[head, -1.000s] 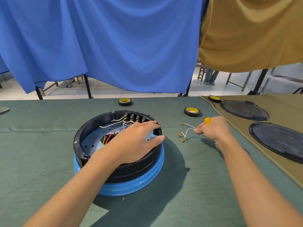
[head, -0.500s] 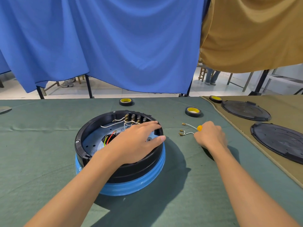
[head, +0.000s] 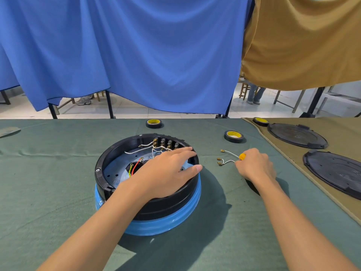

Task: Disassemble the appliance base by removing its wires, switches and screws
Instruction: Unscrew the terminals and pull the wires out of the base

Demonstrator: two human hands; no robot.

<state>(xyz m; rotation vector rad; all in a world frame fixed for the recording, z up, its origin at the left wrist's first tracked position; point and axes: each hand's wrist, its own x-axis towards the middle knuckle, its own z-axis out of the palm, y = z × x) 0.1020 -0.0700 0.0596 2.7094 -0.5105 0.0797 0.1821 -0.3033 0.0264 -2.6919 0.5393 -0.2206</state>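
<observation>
Head view shows the round base (head: 168, 208) sitting in the middle of the green cloth (head: 48, 182). My left hand (head: 166, 173) lies on its rim at 3 o'clock, fingers straight, gripping nothing. Inside, a row of switches (head: 166, 143) stands at 12 o'clock with white wires (head: 136, 151) joined to it, and a red wire (head: 135, 167) sits near the middle. My right hand (head: 254, 165) is out at 3 o'clock from the base, curled around a yellow tool (head: 242, 156). Some loose wires (head: 227, 160) lie on the cloth right by its fingertips. One tape roll (head: 233, 136) is at 1 o'clock, a second tape roll (head: 154, 123) at 12. Two black lids (head: 336, 171) lie farther out at 3 o'clock.
</observation>
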